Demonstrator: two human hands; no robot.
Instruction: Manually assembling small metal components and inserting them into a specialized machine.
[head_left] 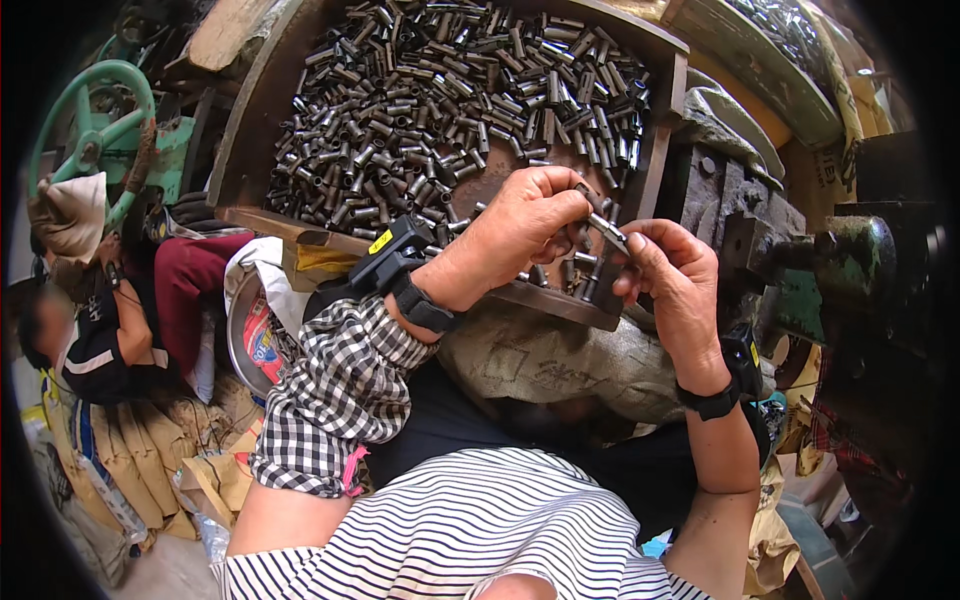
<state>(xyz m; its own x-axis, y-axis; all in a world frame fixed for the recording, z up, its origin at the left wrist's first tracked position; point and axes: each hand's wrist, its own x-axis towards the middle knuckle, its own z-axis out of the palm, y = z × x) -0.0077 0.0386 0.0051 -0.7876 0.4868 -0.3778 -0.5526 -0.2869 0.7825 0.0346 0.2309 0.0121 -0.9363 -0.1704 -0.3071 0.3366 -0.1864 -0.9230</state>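
Observation:
Over the near right corner of a wooden tray [655,165], both my hands meet at one small metal tube [607,230]. My left hand [535,225] pinches its upper end between thumb and fingers. At the lower end, the thumb and fingertips of my right hand [675,275] are closed on it too. The tube is shiny and narrow, tilted down to the right. Whether a second piece sits inside it, I cannot tell. Behind and below my hands, a heap of short metal tubes [400,130] fills much of the tray.
A dark, greasy machine [735,205] stands close on the right. Beside the tray at left is a metal basin [245,330] with a white cloth. Farther left, another person [110,335] sits near a green handwheel [90,140]. Sackcloth [560,360] hangs below the tray.

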